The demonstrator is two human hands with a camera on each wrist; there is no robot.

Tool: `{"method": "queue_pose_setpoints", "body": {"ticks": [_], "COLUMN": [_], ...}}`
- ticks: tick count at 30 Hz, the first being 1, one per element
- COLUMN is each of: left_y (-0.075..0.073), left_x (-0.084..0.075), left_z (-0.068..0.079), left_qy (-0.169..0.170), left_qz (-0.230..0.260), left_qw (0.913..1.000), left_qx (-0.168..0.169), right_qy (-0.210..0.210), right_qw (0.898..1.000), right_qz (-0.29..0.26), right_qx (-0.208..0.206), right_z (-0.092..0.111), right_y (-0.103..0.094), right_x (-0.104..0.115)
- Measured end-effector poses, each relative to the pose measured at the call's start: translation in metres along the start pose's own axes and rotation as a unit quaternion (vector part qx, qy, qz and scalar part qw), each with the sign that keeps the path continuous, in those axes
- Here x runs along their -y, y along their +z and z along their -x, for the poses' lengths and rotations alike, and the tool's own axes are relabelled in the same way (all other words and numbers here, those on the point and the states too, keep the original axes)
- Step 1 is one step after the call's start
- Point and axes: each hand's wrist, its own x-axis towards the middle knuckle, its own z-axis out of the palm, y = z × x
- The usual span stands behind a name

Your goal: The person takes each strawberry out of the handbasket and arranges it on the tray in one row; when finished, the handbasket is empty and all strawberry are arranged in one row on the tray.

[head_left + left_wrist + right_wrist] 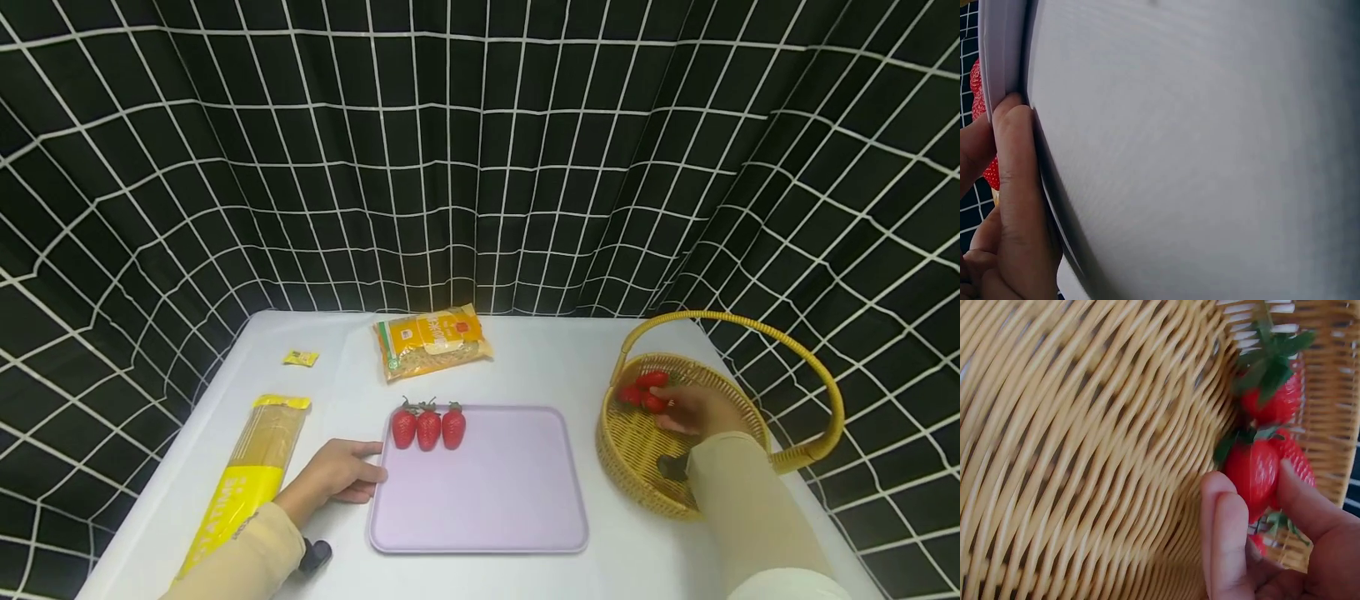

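Note:
Three red strawberries point(428, 430) with green tops lie in a row at the upper left of a pale purple tray point(510, 492). My left hand point(343, 473) holds that tray's left edge; in the left wrist view its fingers point(1017, 162) and thumb meet the rim. On the right, my right hand point(701, 410) reaches into a wicker basket point(633, 475) with a tall handle. There, thumb and fingers point(1230, 531) pinch a strawberry point(1252, 472) from two sides. Other strawberries point(1275, 400) lie against it by the basket wall.
An orange bag of grain-like food point(433, 342) lies behind the tray. To the left are a long yellow noodle pack point(251, 475), partly beneath the left forearm, and a small yellow packet point(301, 358). The basket handle point(813, 367) arches over the right side. Black gridded curtains surround the white table.

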Motion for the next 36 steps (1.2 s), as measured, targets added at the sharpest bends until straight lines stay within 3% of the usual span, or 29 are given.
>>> {"method": "queue_pose_setpoints", "body": {"ticks": [5, 9, 13, 18, 22, 26, 32, 36], "left_y": [0.002, 0.001, -0.001, -0.003, -0.002, 0.000, 0.001, 0.002], "left_x": [0.002, 0.001, 0.000, -0.001, -0.001, -0.002, -0.003, -0.003], "left_z": [0.002, 0.003, 0.003, 0.004, 0.004, 0.005, 0.005, 0.005], "left_qy": [0.000, -0.008, -0.005, -0.004, -0.003, -0.002, -0.002, -0.004], "left_qz": [0.000, -0.006, -0.012, -0.016, -0.008, -0.004, -0.008, -0.008], "left_qw": [1.0000, 0.9999, 0.9999, 0.9998, 0.9999, 1.0000, 1.0000, 1.0000], "left_qx": [0.000, -0.004, -0.003, -0.009, -0.007, -0.004, -0.003, -0.001], "right_qy": [0.011, 0.005, -0.030, -0.061, -0.040, -0.016, -0.018, -0.029], "right_qw": [1.000, 0.999, 0.997, 0.988, 0.993, 0.992, 0.987, 0.980], "right_qz": [0.021, 0.040, 0.049, 0.094, 0.098, 0.121, 0.151, 0.185], "right_qx": [-0.018, 0.016, 0.051, 0.109, 0.057, 0.034, 0.051, 0.066], "right_z": [-0.007, -0.010, -0.006, -0.009, -0.012, -0.014, -0.013, -0.001], "right_y": [0.003, -0.006, -0.016, -0.017, -0.012, -0.009, -0.010, -0.017], "right_x": [0.000, -0.002, -0.003, -0.004, -0.007, -0.010, -0.007, 0.000]}}
